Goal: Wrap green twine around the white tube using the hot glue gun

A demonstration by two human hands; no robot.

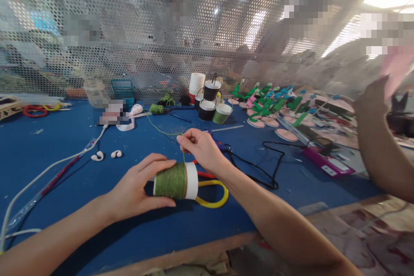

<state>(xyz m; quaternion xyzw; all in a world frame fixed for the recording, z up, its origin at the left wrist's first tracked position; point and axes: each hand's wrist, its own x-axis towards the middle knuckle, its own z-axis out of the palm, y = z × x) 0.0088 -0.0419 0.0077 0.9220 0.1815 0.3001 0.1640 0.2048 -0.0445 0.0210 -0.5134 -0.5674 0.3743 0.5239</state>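
Note:
My left hand (145, 185) is wrapped round a paper cup (192, 181) lying on its side above the blue table. Green yarn (170, 180) covers most of the cup's wall, leaving a white band bare at the right end. Just above the cup, my right hand (202, 148) pinches the yarn strand that rises from the winding. From there the strand runs back to a small green yarn ball (157, 108). Scissors with yellow and red handles (211, 194) lie partly hidden behind the cup and my right forearm.
Covered cups (207, 110) and a stack of white cups (197, 83) stand at the back. Green felt cactus pieces on pink discs (265, 108) crowd the right. A purple power strip (328, 161) and black cable lie near another person's arm (371, 138). A white cable (48, 166) crosses the left.

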